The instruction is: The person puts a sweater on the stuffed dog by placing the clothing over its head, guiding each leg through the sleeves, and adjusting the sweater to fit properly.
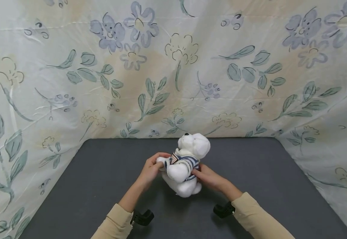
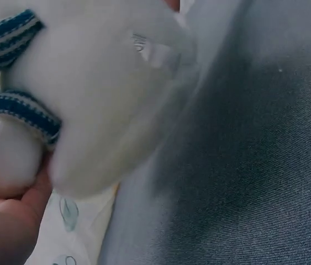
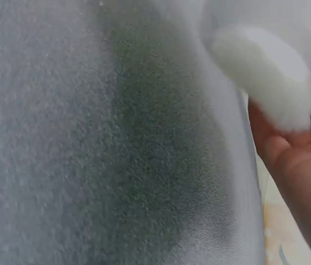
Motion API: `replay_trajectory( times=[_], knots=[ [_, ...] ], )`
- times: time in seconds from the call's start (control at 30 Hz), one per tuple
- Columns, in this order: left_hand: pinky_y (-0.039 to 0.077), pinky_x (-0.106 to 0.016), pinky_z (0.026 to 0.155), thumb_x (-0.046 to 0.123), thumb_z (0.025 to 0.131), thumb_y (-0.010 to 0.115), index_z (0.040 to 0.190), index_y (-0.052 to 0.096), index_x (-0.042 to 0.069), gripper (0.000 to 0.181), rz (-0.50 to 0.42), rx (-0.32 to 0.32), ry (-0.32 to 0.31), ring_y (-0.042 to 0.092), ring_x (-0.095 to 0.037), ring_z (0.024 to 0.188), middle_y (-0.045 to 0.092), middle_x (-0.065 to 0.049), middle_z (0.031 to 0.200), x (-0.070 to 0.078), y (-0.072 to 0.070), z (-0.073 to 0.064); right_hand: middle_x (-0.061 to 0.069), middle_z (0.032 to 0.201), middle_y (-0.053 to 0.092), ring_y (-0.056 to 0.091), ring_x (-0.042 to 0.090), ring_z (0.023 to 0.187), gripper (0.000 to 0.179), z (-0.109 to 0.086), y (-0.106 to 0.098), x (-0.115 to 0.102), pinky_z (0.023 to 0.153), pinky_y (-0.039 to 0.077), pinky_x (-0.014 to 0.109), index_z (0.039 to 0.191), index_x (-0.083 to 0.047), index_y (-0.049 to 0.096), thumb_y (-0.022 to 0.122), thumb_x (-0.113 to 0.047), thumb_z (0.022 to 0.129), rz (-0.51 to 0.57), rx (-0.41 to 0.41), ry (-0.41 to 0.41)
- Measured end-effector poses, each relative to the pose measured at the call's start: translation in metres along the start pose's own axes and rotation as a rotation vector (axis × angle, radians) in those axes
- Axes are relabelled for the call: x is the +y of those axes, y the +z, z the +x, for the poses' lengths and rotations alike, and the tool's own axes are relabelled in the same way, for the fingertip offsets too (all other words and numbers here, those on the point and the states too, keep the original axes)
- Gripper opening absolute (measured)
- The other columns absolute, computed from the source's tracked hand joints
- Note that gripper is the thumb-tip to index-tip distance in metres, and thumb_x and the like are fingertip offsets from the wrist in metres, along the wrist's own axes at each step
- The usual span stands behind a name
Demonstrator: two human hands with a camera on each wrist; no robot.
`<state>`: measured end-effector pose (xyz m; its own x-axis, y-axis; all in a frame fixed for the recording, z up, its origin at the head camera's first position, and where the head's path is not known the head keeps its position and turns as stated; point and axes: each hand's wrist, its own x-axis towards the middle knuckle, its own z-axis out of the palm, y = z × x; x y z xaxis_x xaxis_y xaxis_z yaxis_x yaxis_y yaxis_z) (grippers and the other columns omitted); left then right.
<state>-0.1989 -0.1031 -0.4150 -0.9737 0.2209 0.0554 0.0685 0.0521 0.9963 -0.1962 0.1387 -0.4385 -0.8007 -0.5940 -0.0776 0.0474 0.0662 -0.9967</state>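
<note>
A white plush bear (image 1: 177,172) in a blue-and-white striped sweater (image 1: 189,161) is held above the dark table, tilted with its head away and its nose toward the upper left. My left hand (image 1: 150,170) pinches one of its arms between thumb and fingers. At the other side, my right hand (image 1: 210,177) grips the body by the sweater's lower edge, its fingertips partly hidden behind the toy. A small white label (image 2: 158,54) shows on the bear's underside in the left wrist view. Blurred white fur (image 3: 265,66) lies against the right hand in the right wrist view.
The dark grey table (image 1: 101,186) spreads out around both arms. Floral cloth (image 1: 191,99) hangs behind it and along both sides. A black wrist device (image 1: 143,217) sits on the left wrist, and another black device (image 1: 223,209) is on the right.
</note>
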Motion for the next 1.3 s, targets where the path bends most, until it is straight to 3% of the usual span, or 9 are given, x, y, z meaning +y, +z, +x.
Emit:
replay_trajectory(
  times=[0.1,0.23,0.37,0.47,0.67,0.8,0.93,1.07,1.3],
  knots=[
    [0.045,-0.035,0.078,-0.003,0.085,0.044,0.116,0.059,0.006,0.036,0.015,-0.044,0.017,0.053,-0.015,0.095,0.058,-0.01,0.117,0.0,-0.002,0.001,0.024,0.132,0.039,0.049,0.018,0.111,0.066,-0.002,-0.002,-0.002,0.089,0.044,0.032,0.137,0.01,0.018,0.05,-0.029,0.094,-0.043,0.059,-0.022],
    [0.044,-0.039,0.09,0.003,0.091,0.045,0.122,0.057,0.008,0.034,0.069,-0.096,0.087,0.053,-0.018,0.111,0.057,-0.009,0.122,0.005,-0.004,0.002,0.021,0.126,0.047,0.051,0.021,0.109,0.062,-0.003,-0.004,-0.005,0.088,0.044,0.033,0.135,0.007,0.026,0.054,-0.026,0.092,-0.197,0.152,-0.036],
    [0.041,-0.037,0.098,0.013,0.095,0.051,0.126,0.054,0.009,0.032,0.112,-0.097,0.143,0.05,-0.02,0.12,0.055,-0.008,0.127,0.017,-0.004,0.004,0.015,0.122,0.053,0.053,0.022,0.107,0.059,-0.002,-0.003,-0.01,0.088,0.044,0.035,0.135,-0.001,0.033,0.059,-0.025,0.087,-0.355,0.23,-0.032],
    [0.041,-0.038,0.098,0.016,0.093,0.055,0.129,0.051,0.009,0.037,0.114,-0.087,0.151,0.049,-0.022,0.121,0.052,-0.007,0.131,0.028,-0.002,0.006,0.01,0.114,0.058,0.057,0.018,0.099,0.058,-0.001,-0.002,-0.012,0.082,0.046,0.034,0.131,-0.006,0.04,0.065,-0.027,0.083,-0.512,0.3,-0.046],
    [0.04,-0.043,0.098,0.018,0.09,0.06,0.133,0.047,0.011,0.046,0.183,-0.036,0.237,0.047,-0.024,0.122,0.047,-0.01,0.135,0.045,0.002,0.008,0.003,0.107,0.061,0.058,0.013,0.091,0.061,0.002,-0.005,-0.014,0.076,0.047,0.034,0.129,-0.011,0.045,0.072,-0.026,0.077,-0.832,0.339,-0.21],
    [0.039,-0.043,0.098,0.025,0.084,0.068,0.133,0.047,0.022,0.053,0.329,-0.018,0.314,0.047,-0.021,0.122,0.049,-0.005,0.134,0.049,0.005,0.01,0.001,0.104,0.061,0.056,0.014,0.09,0.057,0.004,-0.008,-0.017,0.076,0.046,0.036,0.125,-0.012,0.049,0.073,-0.028,0.075,-0.972,0.354,-0.302],
    [0.045,-0.042,0.089,0.028,0.077,0.075,0.132,0.048,0.025,0.061,0.464,-0.029,0.389,0.051,-0.02,0.115,0.051,-0.001,0.131,0.051,0.01,0.01,0.002,0.106,0.061,0.056,0.017,0.092,0.058,0.006,-0.007,-0.021,0.077,0.046,0.039,0.124,-0.01,0.051,0.074,-0.031,0.075,-1.077,0.385,-0.322],
    [0.049,-0.042,0.081,0.026,0.076,0.075,0.132,0.048,0.021,0.063,0.523,-0.01,0.437,0.055,-0.021,0.109,0.053,-0.002,0.13,0.051,0.013,0.012,0.004,0.107,0.062,0.056,0.021,0.093,0.058,0.01,-0.006,-0.023,0.078,0.046,0.042,0.122,-0.009,0.052,0.075,-0.032,0.074,-1.141,0.408,-0.321],
    [0.049,-0.042,0.082,0.022,0.079,0.073,0.131,0.05,0.018,0.057,0.524,0.026,0.41,0.055,-0.021,0.11,0.053,-0.003,0.13,0.046,0.009,0.019,0.006,0.105,0.062,0.057,0.021,0.091,0.055,0.02,-0.002,-0.022,0.079,0.045,0.041,0.121,-0.008,0.053,0.075,-0.032,0.075,-1.149,0.413,-0.297]
  ],
)
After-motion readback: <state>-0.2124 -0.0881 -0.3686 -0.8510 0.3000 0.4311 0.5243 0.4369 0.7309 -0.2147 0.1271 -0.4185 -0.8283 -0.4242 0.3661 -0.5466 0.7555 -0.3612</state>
